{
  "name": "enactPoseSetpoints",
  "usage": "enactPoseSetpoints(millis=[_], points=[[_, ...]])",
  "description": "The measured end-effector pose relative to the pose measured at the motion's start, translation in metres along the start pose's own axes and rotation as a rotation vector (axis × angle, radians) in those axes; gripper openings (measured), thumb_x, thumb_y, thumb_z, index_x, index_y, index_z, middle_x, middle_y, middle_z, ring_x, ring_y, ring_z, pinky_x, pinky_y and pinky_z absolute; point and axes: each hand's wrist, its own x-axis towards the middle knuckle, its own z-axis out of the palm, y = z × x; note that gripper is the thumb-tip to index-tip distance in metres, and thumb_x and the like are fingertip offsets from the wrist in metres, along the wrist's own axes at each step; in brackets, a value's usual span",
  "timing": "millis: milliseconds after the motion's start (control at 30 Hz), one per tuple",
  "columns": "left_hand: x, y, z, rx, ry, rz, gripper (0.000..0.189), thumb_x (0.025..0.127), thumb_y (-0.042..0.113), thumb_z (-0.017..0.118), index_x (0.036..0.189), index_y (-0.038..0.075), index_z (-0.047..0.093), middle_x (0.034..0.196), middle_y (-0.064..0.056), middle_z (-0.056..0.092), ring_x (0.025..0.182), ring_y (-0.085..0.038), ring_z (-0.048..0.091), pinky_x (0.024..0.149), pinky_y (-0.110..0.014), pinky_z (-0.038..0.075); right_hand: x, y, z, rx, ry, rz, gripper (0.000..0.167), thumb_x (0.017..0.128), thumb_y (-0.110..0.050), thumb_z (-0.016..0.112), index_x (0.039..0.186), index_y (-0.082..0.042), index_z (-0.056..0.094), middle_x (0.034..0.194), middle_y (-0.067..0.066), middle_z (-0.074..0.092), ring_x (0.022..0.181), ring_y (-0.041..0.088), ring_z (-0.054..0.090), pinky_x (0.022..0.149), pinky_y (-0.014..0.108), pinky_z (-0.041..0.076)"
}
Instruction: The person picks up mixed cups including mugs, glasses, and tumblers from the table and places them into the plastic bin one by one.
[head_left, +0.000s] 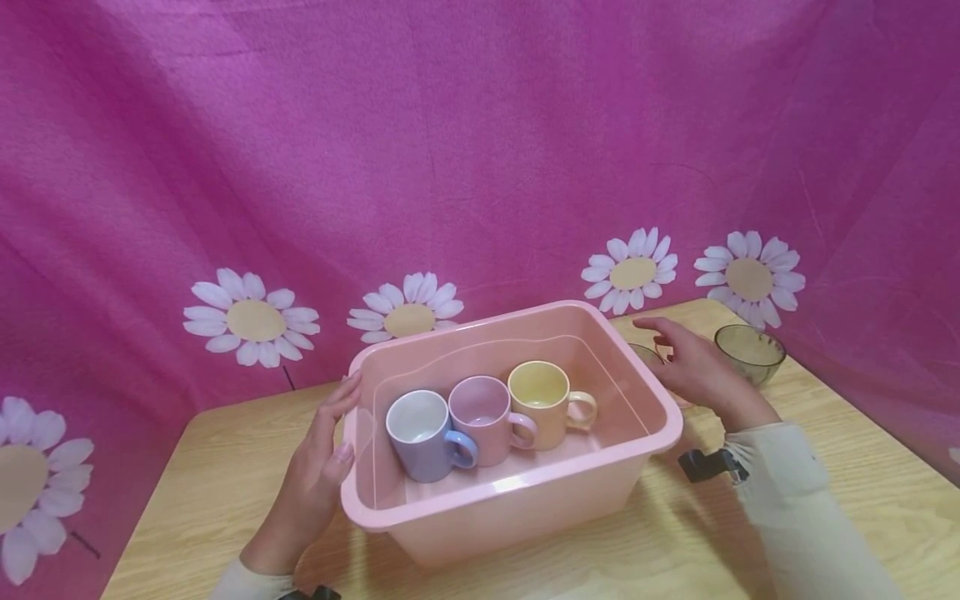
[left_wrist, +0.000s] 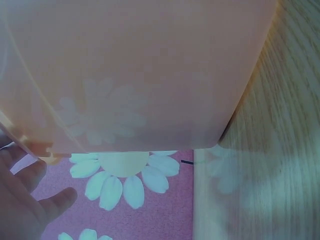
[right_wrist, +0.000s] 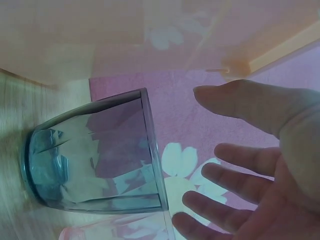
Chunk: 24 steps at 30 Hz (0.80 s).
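A pink plastic tub [head_left: 510,492] stands on the table with three mugs in a row inside: a blue mug [head_left: 427,450], a pink mug [head_left: 483,425] and a yellow mug [head_left: 542,408]. My left hand [head_left: 318,467] rests with extended fingers against the tub's left rim. Beyond the right wall, my right hand [head_left: 701,371] reaches out, thumb and fingers spread apart and holding nothing. Close before its fingertips in the right wrist view is a tinted drinking glass [right_wrist: 105,160]. In the head view the tub's rim and my hand partly hide that glass [head_left: 647,357].
Another tinted glass [head_left: 750,354] stands right of my right hand. A pinkish clear glass [right_wrist: 117,230] shows low in the right wrist view. Behind the wooden table [head_left: 247,450] hangs a magenta cloth [head_left: 480,167] with daisies.
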Motion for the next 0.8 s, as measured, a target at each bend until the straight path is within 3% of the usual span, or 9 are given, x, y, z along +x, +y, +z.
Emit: enactPoseSetpoints(millis=[333,567,800], points=[[0.000,0.002,0.000,0.000,-0.001,-0.003,0.049,0.091,0.013,0.038,0.139,0.002,0.041,0.152,-0.011,0.036,0.142,-0.026,0.028,0.114,-0.022,0.019,0.000,-0.001,0.002,-0.037,0.000,-0.005,0.055,0.092,-0.022,0.059,0.143,-0.011,0.042,0.135,0.033,0.047,0.122,0.049,0.047,0.093,0.061,0.043],[-0.001,0.003,-0.001,-0.002,-0.002,-0.018,0.050,0.091,0.014,0.038,0.140,0.002,0.041,0.153,-0.010,0.035,0.143,-0.027,0.028,0.115,-0.022,0.018,0.003,0.001,0.012,0.030,-0.008,-0.105,0.053,0.088,-0.004,0.058,0.139,-0.002,0.044,0.130,0.034,0.050,0.119,0.051,0.047,0.092,0.061,0.044],[-0.001,0.002,0.000,-0.007,-0.002,-0.014,0.051,0.091,0.014,0.038,0.140,0.001,0.041,0.153,-0.010,0.034,0.143,-0.027,0.027,0.115,-0.023,0.018,0.006,0.005,0.017,0.031,-0.012,-0.136,0.055,0.086,-0.008,0.065,0.137,0.000,0.045,0.127,0.029,0.056,0.116,0.048,0.050,0.094,0.062,0.041]])
